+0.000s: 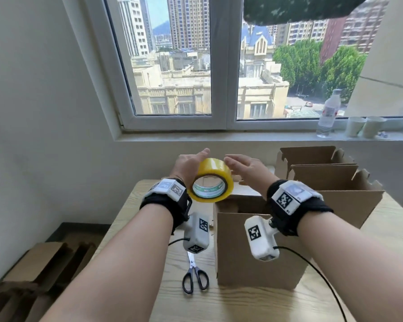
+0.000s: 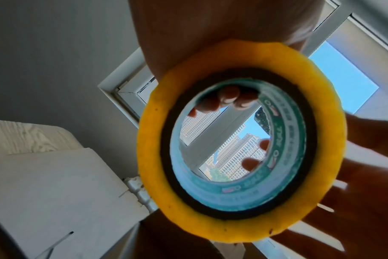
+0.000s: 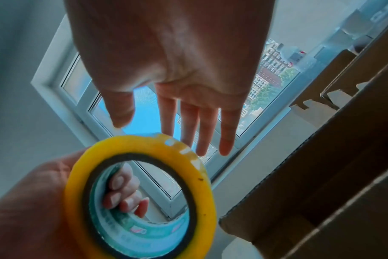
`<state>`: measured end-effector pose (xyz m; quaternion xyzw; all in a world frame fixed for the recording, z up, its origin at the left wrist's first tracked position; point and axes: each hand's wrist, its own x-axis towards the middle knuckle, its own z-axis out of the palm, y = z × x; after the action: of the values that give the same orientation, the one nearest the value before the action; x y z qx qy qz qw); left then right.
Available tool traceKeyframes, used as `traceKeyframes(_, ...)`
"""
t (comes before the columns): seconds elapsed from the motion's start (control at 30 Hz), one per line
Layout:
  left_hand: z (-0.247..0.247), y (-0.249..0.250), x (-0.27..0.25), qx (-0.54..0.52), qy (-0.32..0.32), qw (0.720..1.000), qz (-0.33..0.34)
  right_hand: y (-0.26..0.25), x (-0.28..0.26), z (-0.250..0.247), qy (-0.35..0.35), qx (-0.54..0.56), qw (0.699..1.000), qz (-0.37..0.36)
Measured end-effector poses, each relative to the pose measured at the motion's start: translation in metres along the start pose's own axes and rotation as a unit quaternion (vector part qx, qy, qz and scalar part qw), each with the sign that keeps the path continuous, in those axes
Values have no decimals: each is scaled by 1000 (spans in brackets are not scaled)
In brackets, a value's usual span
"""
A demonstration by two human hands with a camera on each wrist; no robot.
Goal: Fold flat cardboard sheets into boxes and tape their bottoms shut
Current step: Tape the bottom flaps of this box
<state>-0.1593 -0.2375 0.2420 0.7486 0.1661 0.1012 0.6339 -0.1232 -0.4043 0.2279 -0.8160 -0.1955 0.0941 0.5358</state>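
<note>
The scene is viewed from head height, forward and down over the surface [image 1: 149, 296] toward the window [image 1: 219, 66]. Each wrist view is aimed upward along its hand, very close. The tape roll [image 1: 211, 180] and window are shared by all three.

Close up, filling the view: yellow tape roll [image 2: 241, 226] with a dark ring and a teal printed core. Gripped by the left hand [image 2: 222, 29] from above, fingertips [image 2: 227, 98] curled over the far edge and seen through the hole. At right, in shadow, the right hand [image 2: 363, 185], fingers spread behind the roll. Through the hole: window frame, tower blocks, blue sky. Lower left: pale cardboard box [image 2: 55, 196] on a light wood-grain table [image 2: 27, 135].
</note>
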Motion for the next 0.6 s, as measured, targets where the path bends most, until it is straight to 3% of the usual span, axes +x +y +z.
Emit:
traceKeyframes(0.3, 7, 23, -8, -41, -1, 999, 28, -11, -6, -19, -66, 219, 970, 80)
traceKeyframes(0.47, 7, 25, -7, 12, -16, 998, 67, -11, -9, -23, -85, 244, 962, 87)
traceKeyframes(0.6, 11, 28, -8, 23, -27, 998, 55, -17, -9, -21, -84, 222, 967, 93)
